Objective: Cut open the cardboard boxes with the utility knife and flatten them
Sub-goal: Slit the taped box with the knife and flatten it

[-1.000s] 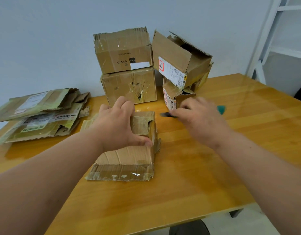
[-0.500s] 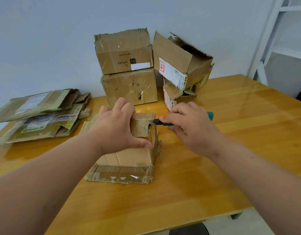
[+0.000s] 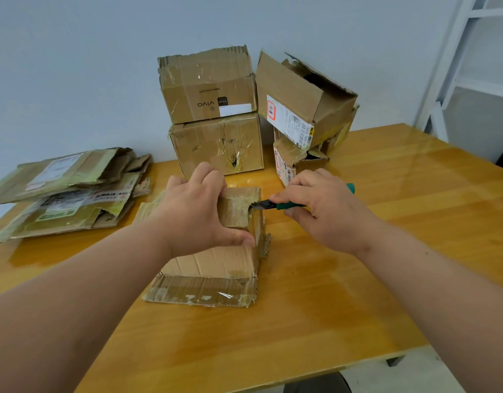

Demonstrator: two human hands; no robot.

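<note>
A small worn cardboard box stands in the middle of the wooden table, one flap spread flat toward me. My left hand presses down on its top, thumb hooked over the right edge. My right hand grips a green-handled utility knife. Its blade tip touches the box's top right corner.
Two taped boxes are stacked against the wall behind, and an open labelled box leans on a smaller one beside them. Flattened cartons are piled at the left. A white shelf frame stands at the right.
My right hand brought the knife leftward from above the table to the box's top corner. My left hand stayed pressed on the box.
</note>
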